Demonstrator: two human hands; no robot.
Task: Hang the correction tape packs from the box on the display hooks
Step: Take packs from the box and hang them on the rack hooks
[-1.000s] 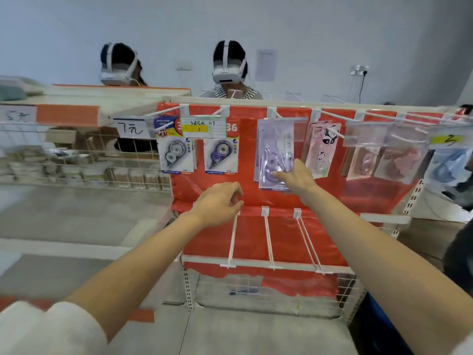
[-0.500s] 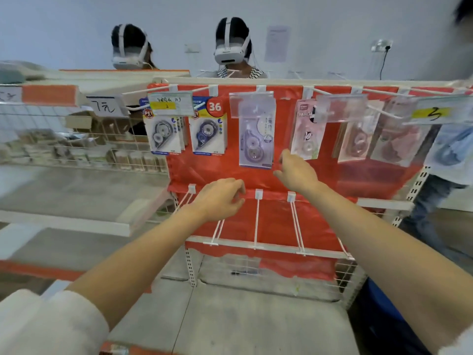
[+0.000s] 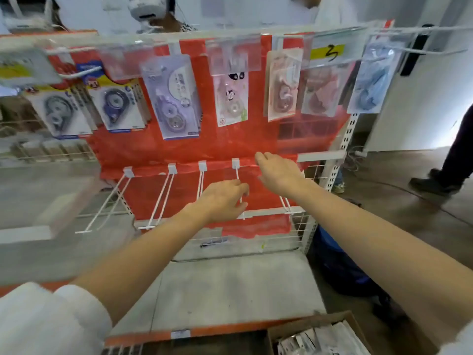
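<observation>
Above both hands, the red display panel [image 3: 179, 147] carries the hung correction tape packs [image 3: 174, 98]. Below your right forearm, the box [image 3: 314, 336] holds the remaining packs. Your left hand [image 3: 222, 201] has loosely curled fingers at a bare lower hook [image 3: 239, 185] — whether it grips the hook cannot be told; your right hand [image 3: 279, 172] is relaxed, empty. Risk: reaching down blind could snag a sleeve on a protruding hook.

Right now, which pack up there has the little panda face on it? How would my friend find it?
Look at the red display board and its top row of hanging packs. Count from the purple pack one step to the right: the panda pack hangs near the middle. It is the only pale pink card with black-and-white cartoon faces; its neighbours show none.
</observation>
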